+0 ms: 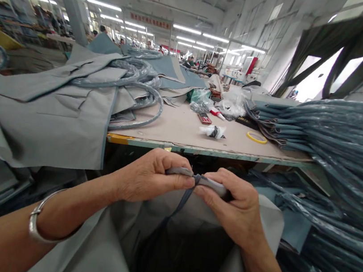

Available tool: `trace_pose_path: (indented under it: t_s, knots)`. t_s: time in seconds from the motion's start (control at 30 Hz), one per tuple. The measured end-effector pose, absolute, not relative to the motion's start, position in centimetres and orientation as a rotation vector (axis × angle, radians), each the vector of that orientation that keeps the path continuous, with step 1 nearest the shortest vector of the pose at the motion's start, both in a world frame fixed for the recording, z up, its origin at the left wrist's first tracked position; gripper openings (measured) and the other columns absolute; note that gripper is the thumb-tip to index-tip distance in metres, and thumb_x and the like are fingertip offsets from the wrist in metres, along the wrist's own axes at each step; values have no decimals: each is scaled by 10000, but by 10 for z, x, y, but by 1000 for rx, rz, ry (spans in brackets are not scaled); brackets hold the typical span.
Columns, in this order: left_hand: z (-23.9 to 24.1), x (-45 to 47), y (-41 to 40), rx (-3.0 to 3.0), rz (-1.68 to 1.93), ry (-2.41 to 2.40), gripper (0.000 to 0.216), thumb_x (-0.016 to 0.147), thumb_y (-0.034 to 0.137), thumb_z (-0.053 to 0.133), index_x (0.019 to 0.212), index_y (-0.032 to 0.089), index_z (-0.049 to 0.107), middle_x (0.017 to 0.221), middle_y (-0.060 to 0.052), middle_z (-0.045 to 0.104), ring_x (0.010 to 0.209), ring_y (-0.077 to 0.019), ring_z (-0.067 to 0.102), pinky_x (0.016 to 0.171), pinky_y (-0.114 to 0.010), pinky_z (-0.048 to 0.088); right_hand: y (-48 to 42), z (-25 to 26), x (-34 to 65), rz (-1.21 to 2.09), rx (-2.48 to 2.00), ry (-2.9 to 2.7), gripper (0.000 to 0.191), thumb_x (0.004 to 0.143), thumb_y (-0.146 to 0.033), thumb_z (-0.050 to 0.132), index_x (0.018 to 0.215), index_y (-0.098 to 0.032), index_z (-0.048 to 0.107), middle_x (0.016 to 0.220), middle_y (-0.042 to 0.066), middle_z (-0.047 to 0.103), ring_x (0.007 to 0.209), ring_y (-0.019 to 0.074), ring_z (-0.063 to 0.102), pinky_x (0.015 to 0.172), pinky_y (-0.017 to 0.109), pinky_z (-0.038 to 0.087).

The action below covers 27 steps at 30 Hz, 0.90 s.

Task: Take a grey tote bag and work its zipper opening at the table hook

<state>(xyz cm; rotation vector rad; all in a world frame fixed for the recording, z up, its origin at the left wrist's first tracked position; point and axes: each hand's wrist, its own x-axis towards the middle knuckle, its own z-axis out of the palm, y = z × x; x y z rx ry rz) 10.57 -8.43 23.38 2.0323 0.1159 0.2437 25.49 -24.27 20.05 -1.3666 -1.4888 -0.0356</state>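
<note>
Head view:
Left hand (148, 176): closed in a pinch; the grey cloth edge (179, 171) is held between thumb and fingers, just below the front edge of the table (182, 129). A silver bangle (38, 219) is worn on the wrist.
Right hand (232, 206): also closed in a pinch on the same edge, touching the left hand's fingertips approx. at the middle.
Dark blue strap (184, 199): it is gripped between both hands at the top and hangs down betw. them into the bag opening.
Grey bag (112, 243): it is held open below the hands, in front of the table; the inside is dark.
Table, left part: grey cloth pieces (53, 109) are piled and hang over the front edge; clear-wrapped hoops (140, 89) lie on top.
Table, middle: a roll of yellow tape (256, 137) lies near the front edge; a small white bundle (212, 131) is just beside it to the left; a red item (204, 118) is further back.
Table, right edge: a stack of blue folded bags (320, 128) is seen, cont. down at the right side.
Back edge: plastic wrap (229, 104), blurred.
</note>
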Motion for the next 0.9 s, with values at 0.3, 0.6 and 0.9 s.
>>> trace_pose_path:
  t_s: [0.3,0.6,0.9]
  knots:
    - [210,91,-89,2254,456,230,228,951,318,605,794,167,668,671,60,538,676,-92,469,677,-219,340,-234,176,252,-35,-1397,-1550,48,954,-166,667,972,-208,684,941,-11,649,888,96,609,807,208,488]
    - [166,79,-100,1802,347,254,335,962,417,565,799,130,624,681,42,456,625,-87,372,578,-213,288,-229,145,252,-59,-1306,-1716,35,981,-218,638,1011,-209,624,994,4,698,1069,174,658,1143,422,371]
    - [154,81,-106,1331,335,369,426,811,521,732,739,136,564,640,37,462,565,-78,353,523,-186,282,-230,148,236,-366,-1300,-1776,23,970,-148,628,987,-159,640,775,28,638,671,134,513,624,297,361]
